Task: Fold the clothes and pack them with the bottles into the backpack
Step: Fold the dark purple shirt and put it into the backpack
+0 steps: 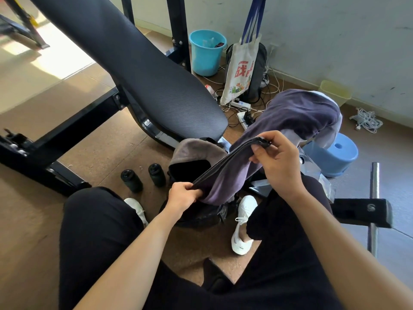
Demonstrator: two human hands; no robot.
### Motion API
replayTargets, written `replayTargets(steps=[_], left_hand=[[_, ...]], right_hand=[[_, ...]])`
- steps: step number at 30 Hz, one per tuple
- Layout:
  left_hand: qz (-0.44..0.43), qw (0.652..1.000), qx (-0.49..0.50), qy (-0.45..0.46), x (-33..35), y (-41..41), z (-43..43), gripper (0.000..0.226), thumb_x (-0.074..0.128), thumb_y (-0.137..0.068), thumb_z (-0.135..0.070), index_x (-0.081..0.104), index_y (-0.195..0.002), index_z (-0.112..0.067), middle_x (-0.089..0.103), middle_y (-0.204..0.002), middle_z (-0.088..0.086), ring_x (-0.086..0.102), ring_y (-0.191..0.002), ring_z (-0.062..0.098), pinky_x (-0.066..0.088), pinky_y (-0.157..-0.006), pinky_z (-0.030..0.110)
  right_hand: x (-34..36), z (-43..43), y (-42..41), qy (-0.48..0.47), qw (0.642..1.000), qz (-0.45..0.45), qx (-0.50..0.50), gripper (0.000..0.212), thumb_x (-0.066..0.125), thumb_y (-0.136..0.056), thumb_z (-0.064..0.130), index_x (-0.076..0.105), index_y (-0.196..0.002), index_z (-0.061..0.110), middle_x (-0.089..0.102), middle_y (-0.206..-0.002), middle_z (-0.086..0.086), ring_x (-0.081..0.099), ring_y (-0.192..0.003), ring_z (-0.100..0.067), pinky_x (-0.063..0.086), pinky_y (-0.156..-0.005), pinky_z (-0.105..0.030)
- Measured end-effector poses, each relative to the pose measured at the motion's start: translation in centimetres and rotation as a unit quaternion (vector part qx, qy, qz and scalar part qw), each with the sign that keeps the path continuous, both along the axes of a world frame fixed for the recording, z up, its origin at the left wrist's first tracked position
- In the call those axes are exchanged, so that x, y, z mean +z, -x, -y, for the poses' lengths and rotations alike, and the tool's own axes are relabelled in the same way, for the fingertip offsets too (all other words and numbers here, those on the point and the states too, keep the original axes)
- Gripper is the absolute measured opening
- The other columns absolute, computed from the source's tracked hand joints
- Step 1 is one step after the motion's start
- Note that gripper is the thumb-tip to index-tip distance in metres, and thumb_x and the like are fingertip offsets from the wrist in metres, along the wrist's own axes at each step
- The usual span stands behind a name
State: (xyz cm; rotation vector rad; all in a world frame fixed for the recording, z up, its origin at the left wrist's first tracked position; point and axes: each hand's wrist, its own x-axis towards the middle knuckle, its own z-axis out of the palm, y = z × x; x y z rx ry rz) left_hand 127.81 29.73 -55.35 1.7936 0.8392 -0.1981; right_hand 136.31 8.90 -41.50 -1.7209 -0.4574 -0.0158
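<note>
Both hands hold the garment by its dark hem. Your left hand clenches one end just above the backpack, and your right hand pinches the hem higher up, right of the backpack, with the thumb underneath. The hem runs taut between them, while most of the purple cloth lies heaped beyond and right of the backpack, over something you cannot make out. The backpack stands open between your feet, its grey lining turned up at the far side. Two dark bottles stand upright on the floor just left of the backpack, close together and untouched. The cloth looks light, soft and limp, so it will likely sag wherever you do not support it. Keep hold of the stitched hem, which is probably the firmest edge, and work along to the corners. Your lap, nearer you than the backpack, seems the best flat place for folding. The bottles look rigid, smooth and heavier, so take each round its body, not its cap.
</note>
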Motion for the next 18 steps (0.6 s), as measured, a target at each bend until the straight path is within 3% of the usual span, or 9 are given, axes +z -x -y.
replayTargets(steps=[2,5,9,11,13,15,18], left_hand=[[-0.004,0.997,-0.059,-0.050,0.1,0.2,-0.3,0.007,0.078,-0.083,-0.018,0.078,-0.076,-0.020,0.070,-0.070,-0.002,0.066,-0.072,0.017,0.044,-0.061,0.025],[-0.014,0.994,-0.090,-0.063,0.1,0.3,-0.2,0.023,0.066,-0.089,-0.015,0.077,-0.070,-0.021,0.070,-0.069,0.000,0.066,-0.073,0.018,0.044,-0.062,0.026],[-0.019,0.992,-0.093,-0.083,-0.3,0.7,-0.4,0.033,0.054,-0.094,-0.017,0.075,-0.069,-0.010,0.069,-0.072,0.012,0.065,-0.072,0.025,0.054,-0.074,0.041],[-0.021,0.991,-0.096,-0.092,-0.4,0.9,-0.6,0.033,0.053,-0.095,-0.018,0.075,-0.071,-0.013,0.070,-0.072,0.010,0.066,-0.072,0.023,0.054,-0.076,0.041],[-0.030,0.992,-0.091,-0.087,-0.5,1.0,-0.6,0.031,0.055,-0.093,-0.018,0.075,-0.070,-0.023,0.072,-0.068,0.002,0.070,-0.068,0.021,0.056,-0.073,0.036],[-0.037,0.995,-0.076,-0.061,-0.6,1.1,-0.6,0.026,0.058,-0.092,-0.015,0.074,-0.077,-0.029,0.075,-0.077,0.000,0.074,-0.066,0.019,0.059,-0.066,0.032],[-0.017,1.000,0.001,-0.006,-0.9,1.0,-0.9,0.021,0.061,-0.091,-0.007,0.080,-0.090,-0.017,0.074,-0.088,0.005,0.072,-0.074,0.021,0.056,-0.059,0.028]], right_hand=[[-0.1,0.3,-0.4,0.008,1.000,-0.004,-0.015,0.014,0.063,-0.094,-0.008,0.062,-0.104,0.002,0.066,-0.089,-0.013,0.069,-0.072,-0.021,0.058,-0.069,-0.021],[-0.3,0.6,-1.0,0.008,0.999,-0.009,-0.045,0.016,0.062,-0.095,-0.008,0.061,-0.102,0.006,0.066,-0.086,-0.001,0.069,-0.072,-0.016,0.058,-0.070,-0.021],[-0.9,0.8,-1.5,0.000,0.998,-0.020,-0.067,0.019,0.062,-0.095,-0.007,0.061,-0.098,0.012,0.066,-0.086,0.003,0.070,-0.072,-0.010,0.058,-0.072,-0.021],[-1.4,0.7,-1.6,-0.001,0.997,-0.027,-0.071,0.022,0.061,-0.096,-0.007,0.061,-0.097,0.015,0.066,-0.087,0.002,0.069,-0.072,-0.008,0.058,-0.072,-0.020],[-2.0,0.6,-1.6,0.000,0.997,-0.030,-0.075,0.021,0.061,-0.096,-0.007,0.061,-0.097,0.014,0.067,-0.086,0.002,0.069,-0.072,-0.009,0.057,-0.072,-0.020],[-2.5,0.5,-1.8,0.003,0.996,-0.033,-0.079,0.023,0.061,-0.096,-0.007,0.061,-0.095,0.016,0.067,-0.084,0.005,0.070,-0.073,-0.011,0.058,-0.074,-0.022],[-3.2,0.6,-2.2,0.006,0.994,-0.040,-0.098,0.027,0.061,-0.097,-0.005,0.059,-0.093,0.022,0.068,-0.085,0.003,0.073,-0.080,-0.020,0.061,-0.082,-0.034]])
